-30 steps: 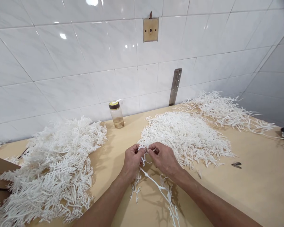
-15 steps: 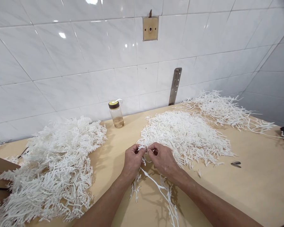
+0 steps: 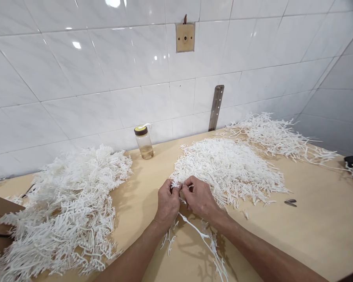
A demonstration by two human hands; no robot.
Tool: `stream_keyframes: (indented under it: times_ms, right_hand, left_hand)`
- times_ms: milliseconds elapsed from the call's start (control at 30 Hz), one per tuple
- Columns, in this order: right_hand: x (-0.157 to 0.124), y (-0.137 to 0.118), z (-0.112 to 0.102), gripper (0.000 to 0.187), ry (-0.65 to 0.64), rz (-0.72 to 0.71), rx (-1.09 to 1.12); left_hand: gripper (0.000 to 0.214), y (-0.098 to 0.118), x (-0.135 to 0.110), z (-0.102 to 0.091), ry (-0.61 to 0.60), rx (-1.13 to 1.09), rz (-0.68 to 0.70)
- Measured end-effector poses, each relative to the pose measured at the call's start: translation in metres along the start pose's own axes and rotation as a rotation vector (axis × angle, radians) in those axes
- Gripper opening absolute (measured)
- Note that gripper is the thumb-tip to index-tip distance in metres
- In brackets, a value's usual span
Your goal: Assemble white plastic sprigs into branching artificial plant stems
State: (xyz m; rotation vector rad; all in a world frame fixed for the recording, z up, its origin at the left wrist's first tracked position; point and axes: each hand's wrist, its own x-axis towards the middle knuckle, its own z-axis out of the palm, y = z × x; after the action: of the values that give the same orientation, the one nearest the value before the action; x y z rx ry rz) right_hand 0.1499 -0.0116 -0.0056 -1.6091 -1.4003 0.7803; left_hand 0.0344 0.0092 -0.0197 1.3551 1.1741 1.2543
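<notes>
Just below the left hand [image 3: 168, 201] and right hand [image 3: 196, 196]: long white twig [image 3: 205, 236], running down and to the right, top end nearer the left hand. Pinching small white bit [image 3: 175, 183] between left thumb and finger; with the right, curled in close beside, but cannot tell how tight or on what

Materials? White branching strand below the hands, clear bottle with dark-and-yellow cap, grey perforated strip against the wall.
White branching strand: probably matte plastic; uniform white, moulded-looking forks.
Clear capped bottle: glossy plastic or glass; liquid shows through.
Grey perforated strip: likely dull metal; faint sheen, regular holes.
</notes>
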Motion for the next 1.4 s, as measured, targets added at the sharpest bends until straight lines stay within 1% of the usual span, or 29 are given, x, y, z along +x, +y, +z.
stream_keyframes:
  times_ms: [67, 167, 200, 233, 267, 333, 400, 500, 600, 667, 700, 800, 867, 900, 967, 1100, 1267, 1400]
  right_hand:
    - [-0.002, -0.001, 0.001, 0.012, 0.067, -0.110, -0.064]
    - [-0.001, 0.002, 0.003, 0.013, 0.195, -0.371, -0.169]
    - [0.000, 0.003, 0.003, 0.013, 0.218, -0.406, -0.189]
    - [0.003, 0.005, 0.003, 0.014, 0.227, -0.394, -0.198]
    - [0.005, 0.007, 0.001, 0.014, 0.229, -0.343, -0.198]
    - [0.012, 0.010, -0.006, 0.014, 0.229, -0.189, -0.175]
    - [0.017, 0.012, -0.015, 0.014, 0.226, -0.098, -0.133]
    - [0.022, 0.014, -0.027, 0.018, 0.233, -0.050, -0.060]
    - [0.023, 0.014, -0.035, 0.019, 0.254, -0.018, -0.032]
    - [0.021, 0.011, -0.037, 0.021, 0.225, -0.013, -0.010]
    - [0.020, 0.010, -0.038, 0.024, 0.180, -0.019, 0.006]
    - [0.015, 0.003, -0.036, 0.031, -0.032, -0.072, 0.045]
    - [0.012, 0.000, -0.032, 0.032, -0.128, -0.107, 0.033]
    - [0.011, -0.001, -0.030, 0.031, -0.140, -0.117, 0.022]
    - [0.010, 0.000, -0.027, 0.028, -0.121, -0.114, 0.005]
    - [0.011, 0.003, -0.024, 0.025, -0.097, -0.092, -0.008]
    - [0.011, 0.005, -0.022, 0.023, -0.133, -0.112, -0.013]
    - [0.010, 0.005, -0.022, 0.024, -0.143, -0.120, -0.032]
  left_hand:
    - [0.019, 0.002, 0.001, 0.001, 0.012, 0.003, -0.010]
    - [0.019, 0.005, 0.001, 0.001, 0.020, -0.015, -0.030]
    - [0.019, 0.005, 0.001, 0.001, 0.019, -0.029, -0.035]
    - [0.019, 0.006, 0.001, 0.001, 0.015, -0.046, -0.041]
    - [0.020, 0.006, 0.001, 0.001, 0.010, -0.063, -0.048]
    - [0.022, 0.004, 0.001, 0.000, -0.004, -0.103, -0.065]
    - [0.024, 0.002, 0.002, -0.001, -0.018, -0.154, -0.092]
    - [0.030, 0.002, 0.003, -0.002, -0.060, -0.261, -0.155]
    - [0.034, 0.004, 0.004, -0.004, -0.082, -0.333, -0.222]
    - [0.033, 0.005, 0.004, -0.004, -0.087, -0.349, -0.249]
    - [0.033, 0.006, 0.004, -0.005, -0.092, -0.353, -0.256]
    - [0.033, 0.007, 0.004, -0.005, -0.113, -0.351, -0.262]
    - [0.033, 0.007, 0.003, -0.005, -0.130, -0.333, -0.253]
    - [0.033, 0.007, 0.003, -0.005, -0.139, -0.322, -0.248]
    - [0.033, 0.007, 0.003, -0.004, -0.153, -0.303, -0.242]
    - [0.035, 0.008, 0.002, -0.004, -0.145, -0.293, -0.241]
    - [0.035, 0.010, 0.001, -0.004, -0.118, -0.298, -0.237]
    - [0.037, 0.009, 0.003, -0.004, -0.121, -0.299, -0.240]
